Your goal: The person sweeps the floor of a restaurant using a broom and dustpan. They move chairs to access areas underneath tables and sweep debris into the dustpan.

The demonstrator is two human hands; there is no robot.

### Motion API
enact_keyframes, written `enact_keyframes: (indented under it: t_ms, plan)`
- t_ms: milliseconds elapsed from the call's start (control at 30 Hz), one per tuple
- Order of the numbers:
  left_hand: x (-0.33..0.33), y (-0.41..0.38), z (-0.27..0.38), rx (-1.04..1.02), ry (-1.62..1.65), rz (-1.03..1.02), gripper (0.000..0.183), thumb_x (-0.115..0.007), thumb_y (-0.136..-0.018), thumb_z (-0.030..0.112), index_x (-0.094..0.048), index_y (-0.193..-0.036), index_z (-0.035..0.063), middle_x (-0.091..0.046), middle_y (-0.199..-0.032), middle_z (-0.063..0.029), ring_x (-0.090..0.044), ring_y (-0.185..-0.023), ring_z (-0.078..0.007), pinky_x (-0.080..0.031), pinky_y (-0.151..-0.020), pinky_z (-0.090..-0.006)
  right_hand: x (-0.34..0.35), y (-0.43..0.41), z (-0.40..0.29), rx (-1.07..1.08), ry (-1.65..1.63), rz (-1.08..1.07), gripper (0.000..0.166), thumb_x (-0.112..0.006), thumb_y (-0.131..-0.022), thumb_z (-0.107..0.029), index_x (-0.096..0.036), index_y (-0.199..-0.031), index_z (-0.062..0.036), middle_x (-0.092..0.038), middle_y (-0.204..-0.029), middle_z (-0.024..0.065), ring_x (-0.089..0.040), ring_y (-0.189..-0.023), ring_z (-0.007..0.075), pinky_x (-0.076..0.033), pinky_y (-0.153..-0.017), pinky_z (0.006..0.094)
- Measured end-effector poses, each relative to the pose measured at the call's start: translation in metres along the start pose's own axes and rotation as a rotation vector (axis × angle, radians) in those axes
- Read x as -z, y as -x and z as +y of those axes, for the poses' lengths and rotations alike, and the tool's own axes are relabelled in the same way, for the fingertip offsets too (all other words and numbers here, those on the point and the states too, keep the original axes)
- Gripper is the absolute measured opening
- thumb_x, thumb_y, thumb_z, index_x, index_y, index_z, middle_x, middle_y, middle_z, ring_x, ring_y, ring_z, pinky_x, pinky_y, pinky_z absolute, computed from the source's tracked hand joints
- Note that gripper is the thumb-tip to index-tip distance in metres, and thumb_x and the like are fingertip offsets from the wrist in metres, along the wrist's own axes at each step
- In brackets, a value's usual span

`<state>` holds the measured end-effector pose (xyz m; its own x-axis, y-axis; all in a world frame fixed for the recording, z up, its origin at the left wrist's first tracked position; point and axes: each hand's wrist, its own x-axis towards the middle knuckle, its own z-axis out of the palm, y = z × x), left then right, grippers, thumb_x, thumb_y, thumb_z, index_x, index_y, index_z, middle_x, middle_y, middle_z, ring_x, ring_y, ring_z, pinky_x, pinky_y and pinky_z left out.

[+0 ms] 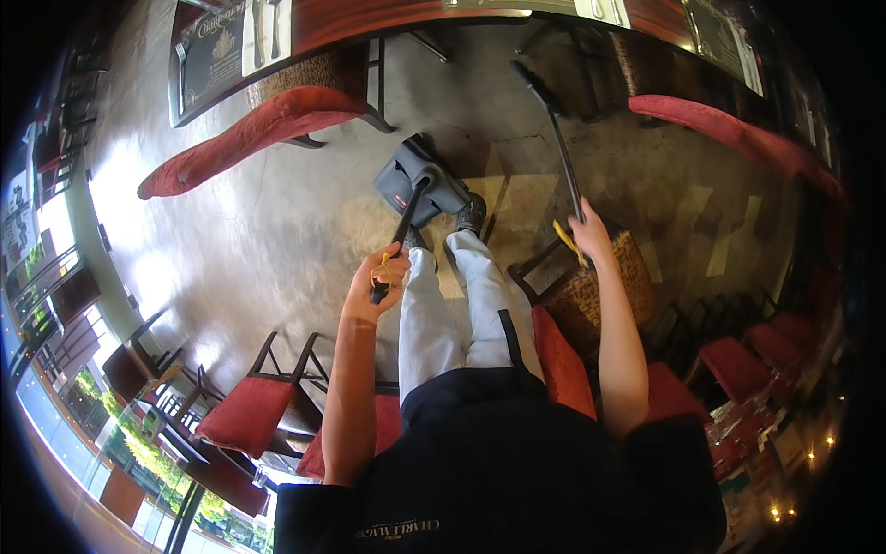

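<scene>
My left hand (383,280) is closed around the black handle (410,216) of a grey long-handled dustpan (428,181), which sits on the floor just in front of my shoes. A yellow tie hangs at that grip. In my right hand (592,232) is the dark handle of a long broom (566,156), with a yellow strap beside my fingers. The black broom head (536,86) reaches away toward the underside of the dining table. Whether its bristles touch the floor, I cannot tell.
A wooden dining table (401,28) with placemats and cutlery spans the far side. Red-backed chairs stand at its left (256,138) and right (734,138). Close by my right leg is a chair with a woven-pattern seat (606,298). More red chairs (249,412) are behind me.
</scene>
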<state>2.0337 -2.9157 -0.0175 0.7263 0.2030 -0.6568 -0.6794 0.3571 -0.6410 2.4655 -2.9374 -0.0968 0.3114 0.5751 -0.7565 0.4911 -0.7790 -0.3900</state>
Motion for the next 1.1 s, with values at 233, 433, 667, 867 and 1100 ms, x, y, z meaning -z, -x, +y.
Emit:
enact_keyframes:
  t_ms: [233,433,667,867,1100]
  plan:
    - [0.002,0.008,0.003,-0.048,-0.098,0.042,0.020,-0.046,-0.096,0.014,-0.044,-0.093,-0.0047,-0.036,-0.060,-0.0003,-0.035,-0.038,-0.0033,-0.032,-0.030,-0.0166,-0.119,0.026,-0.047,-0.083,0.220,-0.138,0.075,-0.052,-0.078,-0.008,-0.019,-0.145,-0.0097,-0.056,-0.114,0.0316,-0.058,-0.104,0.0409,-0.047,-0.090,0.0409]
    - [0.030,0.018,0.021,-0.037,-0.126,-0.001,0.022,-0.041,-0.097,0.017,-0.045,-0.091,-0.0034,-0.037,-0.057,0.0008,-0.033,-0.034,-0.0053,-0.035,-0.030,-0.0178,-0.042,0.076,-0.029,-0.171,-0.217,-0.707,0.079,-0.056,-0.076,-0.005,-0.019,-0.146,-0.0108,-0.060,-0.077,0.0167,-0.055,-0.047,0.0184,-0.043,-0.038,0.0323]
    - [0.017,0.022,0.019,-0.073,-0.201,0.082,0.022,-0.041,-0.097,0.017,-0.044,-0.089,-0.0024,-0.036,-0.055,0.0008,-0.034,-0.033,-0.0041,-0.035,-0.028,-0.0169,0.086,0.072,-0.068,-0.005,-0.001,-0.514,0.067,-0.046,-0.079,0.000,-0.030,-0.144,-0.0128,-0.054,-0.064,0.0071,-0.046,-0.036,0.0126,-0.036,-0.031,0.0290]
    - [0.028,0.020,0.024,-0.009,-0.187,-0.003,0.022,-0.041,-0.097,0.018,-0.044,-0.087,-0.0019,-0.036,-0.055,0.0010,-0.033,-0.033,-0.0047,-0.034,-0.027,-0.0177,-0.070,0.089,-0.082,-0.140,0.058,-0.447,0.083,-0.044,-0.068,0.005,-0.021,-0.147,-0.0124,-0.061,-0.099,0.0241,-0.052,-0.046,0.0203,-0.042,-0.040,0.0340]
    - [0.064,0.059,0.019,-0.051,-0.213,-0.002,0.023,-0.039,-0.099,0.019,-0.044,-0.091,-0.0021,-0.036,-0.056,0.0015,-0.034,-0.034,-0.0051,-0.031,-0.027,-0.0191,0.025,0.080,-0.080,-0.288,-0.569,-0.848,0.068,-0.041,-0.086,0.004,-0.021,-0.146,-0.0183,-0.045,-0.059,0.0025,-0.036,-0.035,0.0081,-0.030,-0.029,0.0237]
